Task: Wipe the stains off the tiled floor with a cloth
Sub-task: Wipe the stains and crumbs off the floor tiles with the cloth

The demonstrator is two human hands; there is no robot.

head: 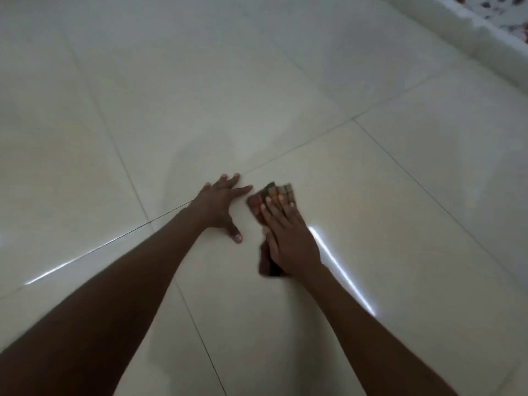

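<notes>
The right hand [288, 238] lies flat on the cloth [271, 201], fingers straight and close together, pressing it onto the floor [400, 181]. It does not clutch the cloth; the palm and fingers simply bear down on it. The cloth is a dark checked piece, folded or bunched, on the tile just right of the centre grout line. Part of it shows beyond the fingertips on the far side and a darker part pokes out under the wrist on the near side. It looks blurred, which suggests a wiping stroke is under way.

The left hand [223, 207] is spread on the bare tile just left of the cloth, fingers apart and thumb pointing near, holding nothing. It seems to prop the body.

No stain is clear on the tile around the cloth; the light is dim and the glossy surface throws bright streaks [340, 267], so I cannot tell what remains.

Risks from here: the tile looks slick, so the bracing hand could slide under the person's weight. With only flat pressure on it, the cloth may bunch, or slip out from under the palm. Glare may hide missed marks.

No container is in view. A pale ledge [457, 32] runs along the far right.
</notes>
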